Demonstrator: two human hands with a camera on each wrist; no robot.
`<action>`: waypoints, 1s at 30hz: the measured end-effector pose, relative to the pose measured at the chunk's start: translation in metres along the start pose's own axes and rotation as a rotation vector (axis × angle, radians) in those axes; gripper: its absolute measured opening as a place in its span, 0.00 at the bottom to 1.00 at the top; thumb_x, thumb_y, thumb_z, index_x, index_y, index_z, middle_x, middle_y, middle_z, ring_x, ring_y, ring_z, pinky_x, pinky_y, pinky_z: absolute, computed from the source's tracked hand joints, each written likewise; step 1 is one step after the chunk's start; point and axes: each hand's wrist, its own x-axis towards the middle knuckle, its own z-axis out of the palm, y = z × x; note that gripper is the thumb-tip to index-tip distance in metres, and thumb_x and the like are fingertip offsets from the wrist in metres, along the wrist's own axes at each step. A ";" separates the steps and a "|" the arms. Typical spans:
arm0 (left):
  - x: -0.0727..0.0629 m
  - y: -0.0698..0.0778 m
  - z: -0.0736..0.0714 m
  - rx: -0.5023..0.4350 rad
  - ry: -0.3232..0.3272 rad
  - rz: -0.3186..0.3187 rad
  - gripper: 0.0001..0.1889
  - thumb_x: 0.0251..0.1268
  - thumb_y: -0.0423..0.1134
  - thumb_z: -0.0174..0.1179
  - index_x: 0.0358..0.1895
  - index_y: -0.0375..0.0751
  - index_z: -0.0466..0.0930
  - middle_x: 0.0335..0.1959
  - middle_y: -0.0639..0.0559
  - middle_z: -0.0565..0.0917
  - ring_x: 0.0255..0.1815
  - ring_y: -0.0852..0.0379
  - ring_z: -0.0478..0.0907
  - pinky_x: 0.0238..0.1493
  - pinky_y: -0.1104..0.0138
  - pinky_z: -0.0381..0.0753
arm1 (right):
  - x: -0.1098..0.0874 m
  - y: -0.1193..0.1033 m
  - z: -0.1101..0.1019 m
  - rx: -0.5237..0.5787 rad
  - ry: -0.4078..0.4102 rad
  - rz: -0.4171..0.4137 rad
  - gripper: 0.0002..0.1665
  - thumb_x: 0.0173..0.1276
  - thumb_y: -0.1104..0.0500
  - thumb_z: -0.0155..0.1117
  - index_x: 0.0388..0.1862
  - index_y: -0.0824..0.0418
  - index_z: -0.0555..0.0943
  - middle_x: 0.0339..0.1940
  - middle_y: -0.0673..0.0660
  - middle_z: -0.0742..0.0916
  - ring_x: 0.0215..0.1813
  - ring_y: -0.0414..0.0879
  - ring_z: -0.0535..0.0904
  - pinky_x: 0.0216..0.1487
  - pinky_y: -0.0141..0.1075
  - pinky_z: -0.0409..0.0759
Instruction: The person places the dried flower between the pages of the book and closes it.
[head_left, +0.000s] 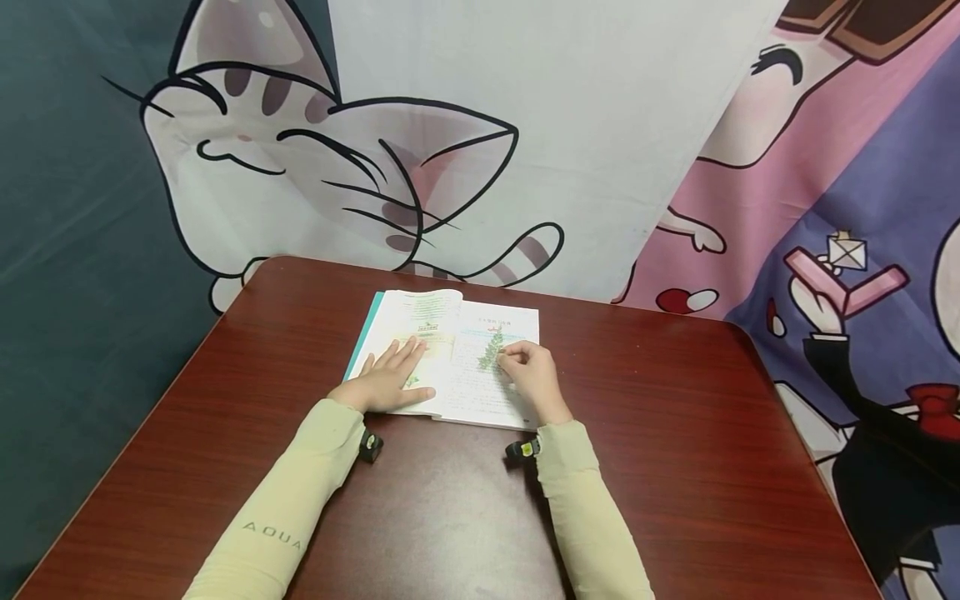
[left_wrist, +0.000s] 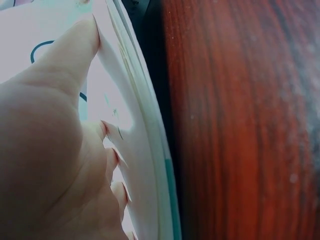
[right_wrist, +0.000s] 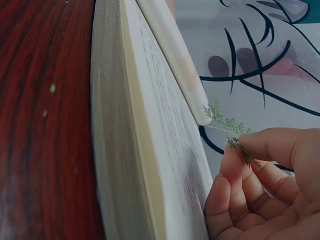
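Observation:
An open book (head_left: 480, 396) lies on the table, its left page printed with text and small green pictures. My left hand (head_left: 386, 379) rests flat on that left page with the fingers spread; the left wrist view shows its thumb (left_wrist: 75, 47) against the paper. Over the right page, my right hand (head_left: 534, 375) pinches a feathery green leaf sprig (head_left: 491, 350) between thumb and fingertips. In the right wrist view the sprig (right_wrist: 232, 127) stands out past the thumb tip, beside the thick page edges (right_wrist: 112, 125).
The reddish-brown table (head_left: 660, 433) extends on both sides of the book and in front of it. Behind hangs a cloth with a cartoon cat (head_left: 247, 175). Small green bits (right_wrist: 52, 88) lie on the tabletop. Both wrists carry small black cameras (head_left: 371, 446).

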 end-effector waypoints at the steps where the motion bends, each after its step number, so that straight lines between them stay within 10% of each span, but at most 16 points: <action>1: 0.000 0.000 0.000 0.001 0.001 0.002 0.50 0.71 0.69 0.50 0.84 0.49 0.36 0.85 0.48 0.36 0.83 0.41 0.28 0.75 0.35 0.29 | 0.001 0.000 0.002 -0.004 -0.001 -0.001 0.04 0.66 0.63 0.69 0.36 0.65 0.86 0.26 0.55 0.86 0.24 0.41 0.79 0.27 0.30 0.76; 30: -0.011 0.014 -0.009 0.006 -0.005 0.008 0.48 0.74 0.65 0.51 0.84 0.44 0.38 0.84 0.42 0.38 0.83 0.37 0.30 0.74 0.34 0.30 | 0.011 -0.016 0.032 -0.291 -0.026 -0.024 0.04 0.66 0.63 0.68 0.30 0.62 0.84 0.28 0.54 0.84 0.30 0.48 0.76 0.37 0.41 0.76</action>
